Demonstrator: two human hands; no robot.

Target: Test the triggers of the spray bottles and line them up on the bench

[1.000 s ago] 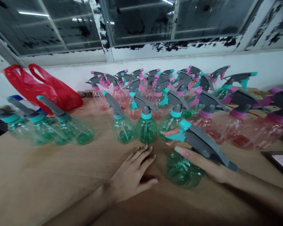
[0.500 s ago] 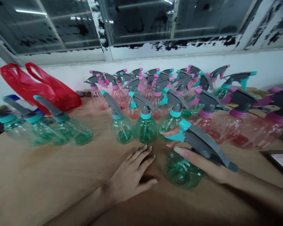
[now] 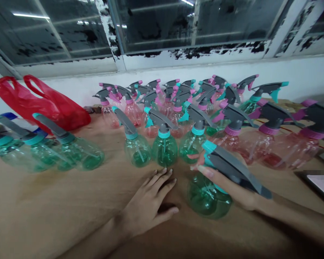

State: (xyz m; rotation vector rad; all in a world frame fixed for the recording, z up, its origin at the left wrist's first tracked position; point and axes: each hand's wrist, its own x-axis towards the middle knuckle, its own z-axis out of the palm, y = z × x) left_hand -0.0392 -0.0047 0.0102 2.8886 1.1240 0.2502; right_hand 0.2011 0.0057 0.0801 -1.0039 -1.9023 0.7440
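Note:
My right hand (image 3: 232,185) is closed around the neck of a green spray bottle (image 3: 206,198) with a grey and teal spray head. Its fingers curl over the trigger, and the thumb lies along the near side. The bottle leans slightly, its nozzle pointing up and to the left; whether its base touches the table is unclear. My left hand (image 3: 145,203) lies flat on the wooden table (image 3: 78,212), fingers loosely spread and holding nothing. Just beyond its fingertips stands another green spray bottle (image 3: 164,149) with a teal collar.
Pink spray bottles (image 3: 267,147) stand to the right, and many more crowd toward the wall. Several green spray bottles (image 3: 83,154) are grouped at the left, before a red plastic bag (image 3: 62,113). A dark-edged device (image 3: 318,187) lies at the right edge.
My right fingers have drawn the teal trigger back toward the bottle's neck. The left hand stays flat on the table. The whole view has shifted slightly.

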